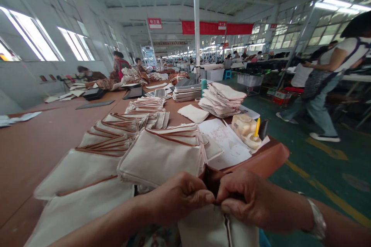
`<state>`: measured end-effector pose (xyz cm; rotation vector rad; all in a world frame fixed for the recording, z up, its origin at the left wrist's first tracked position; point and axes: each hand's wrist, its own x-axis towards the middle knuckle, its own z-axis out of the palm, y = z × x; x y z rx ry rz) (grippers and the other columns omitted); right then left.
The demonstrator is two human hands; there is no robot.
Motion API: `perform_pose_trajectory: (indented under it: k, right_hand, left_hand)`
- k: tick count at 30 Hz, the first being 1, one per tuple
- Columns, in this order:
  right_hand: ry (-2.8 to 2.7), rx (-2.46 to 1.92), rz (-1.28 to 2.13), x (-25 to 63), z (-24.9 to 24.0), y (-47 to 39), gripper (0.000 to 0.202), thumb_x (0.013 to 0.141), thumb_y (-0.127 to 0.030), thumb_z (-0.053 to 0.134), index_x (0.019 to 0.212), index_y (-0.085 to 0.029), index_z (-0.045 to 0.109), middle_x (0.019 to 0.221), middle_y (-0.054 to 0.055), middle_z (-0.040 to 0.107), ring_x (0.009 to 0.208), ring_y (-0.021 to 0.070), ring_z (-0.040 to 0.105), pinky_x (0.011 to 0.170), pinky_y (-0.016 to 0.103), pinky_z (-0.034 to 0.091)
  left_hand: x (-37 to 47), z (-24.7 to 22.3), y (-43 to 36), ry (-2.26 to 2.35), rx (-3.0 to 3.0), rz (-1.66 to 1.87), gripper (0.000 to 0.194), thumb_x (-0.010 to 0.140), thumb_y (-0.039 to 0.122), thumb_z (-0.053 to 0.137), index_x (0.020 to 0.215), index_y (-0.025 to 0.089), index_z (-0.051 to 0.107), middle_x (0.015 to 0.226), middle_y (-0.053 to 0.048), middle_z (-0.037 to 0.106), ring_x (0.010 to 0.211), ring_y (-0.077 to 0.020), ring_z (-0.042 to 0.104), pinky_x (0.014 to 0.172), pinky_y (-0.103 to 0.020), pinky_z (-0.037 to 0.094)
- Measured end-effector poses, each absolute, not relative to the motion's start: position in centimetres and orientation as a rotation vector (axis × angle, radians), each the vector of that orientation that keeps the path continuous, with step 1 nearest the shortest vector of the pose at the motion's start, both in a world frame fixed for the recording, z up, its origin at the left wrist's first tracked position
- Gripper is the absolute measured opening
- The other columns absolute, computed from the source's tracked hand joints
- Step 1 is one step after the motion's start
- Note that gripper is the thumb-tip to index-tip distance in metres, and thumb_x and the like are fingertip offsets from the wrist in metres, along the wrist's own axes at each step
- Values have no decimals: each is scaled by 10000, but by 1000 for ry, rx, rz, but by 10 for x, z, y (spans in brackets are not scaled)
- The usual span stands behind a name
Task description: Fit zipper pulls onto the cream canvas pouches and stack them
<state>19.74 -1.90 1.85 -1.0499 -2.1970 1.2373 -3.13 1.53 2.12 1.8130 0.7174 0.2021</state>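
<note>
My left hand (185,195) and my right hand (252,198) are both closed, thumbs and fingers pinching the brown edge of a cream fabric piece with brown trim (208,225). The two grips almost meet at the middle of that edge. A dark brown seam runs down the cream face below my right hand. Just beyond my left hand lies a stack of cream pieces with brown edging (162,154). More cream pieces (84,166) fan out in overlapping rows to the left. What lies between my fingertips is hidden.
On the brown table (72,123) stand a cream stack (222,98), a teal thread spool (204,88), a stained white sheet (226,139) and a pale container (246,129) with a yellow-handled tool (257,126). A person (327,69) stands in the right aisle; others work farther back.
</note>
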Motion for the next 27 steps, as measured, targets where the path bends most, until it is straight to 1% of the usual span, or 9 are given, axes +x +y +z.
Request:
perform_pose_trajectory:
  k: [5,8,10,13,16,18,21,23,27]
  right_hand:
    - [-2248,-954,1223,198,16,-20,138,796,-59,557,804,-147,664,733,-11,617,668,118,542,602,201,402]
    - [-2235,-956,1221,196,9,-18,142,772,-38,555,772,-147,646,736,-13,616,669,118,542,611,204,403]
    - [-2193,-969,1242,195,6,-17,129,781,-42,552,755,-148,622,743,-12,612,672,119,538,614,207,402]
    - [-2124,-989,1283,194,5,-17,100,841,-101,569,761,-150,605,732,-18,586,653,112,503,596,209,383]
    - [-2020,-958,1395,198,7,-16,109,890,-224,607,822,-143,634,771,-2,591,686,123,495,616,222,382]
    - [-1888,-925,1540,204,9,-15,248,943,-367,565,909,-135,645,803,14,587,705,130,487,630,233,382]
    - [-1794,-973,1653,213,11,-10,485,1009,-525,363,948,-126,632,760,4,521,654,118,413,577,228,336]
    - [-1867,-980,1659,215,11,-9,479,1005,-523,377,859,-131,610,735,-12,470,640,113,370,555,225,306]
    - [-2080,-934,1474,207,11,-11,295,954,-362,539,750,-149,559,726,-22,474,664,115,407,579,218,328]
  left_hand:
    - [-29,24,13,750,1809,101,261,897,352,540,751,137,569,612,56,353,541,-78,264,457,-209,202]
    - [-27,30,12,832,2022,68,83,823,194,550,750,153,549,623,58,407,547,-76,320,474,-199,231]
    - [-26,35,12,799,2208,93,86,814,156,550,735,162,516,668,51,435,601,-84,367,532,-203,263]
    - [-25,36,15,637,2220,154,220,905,227,511,705,168,443,710,44,398,657,-94,364,591,-211,287]
    - [-25,29,18,623,1953,150,348,961,389,462,693,173,410,679,48,316,618,-92,297,529,-212,258]
    - [-26,24,19,640,1846,145,354,960,430,459,727,163,461,674,47,325,607,-92,283,506,-217,240]
    - [-26,21,18,672,1844,160,322,955,412,469,760,157,494,671,48,345,595,-90,278,487,-217,221]
    - [-24,21,16,703,1904,169,318,953,390,472,728,165,460,662,51,330,588,-87,270,479,-214,211]
    - [-20,24,13,732,2054,237,302,941,346,488,703,162,461,684,42,378,613,-90,319,515,-205,247]
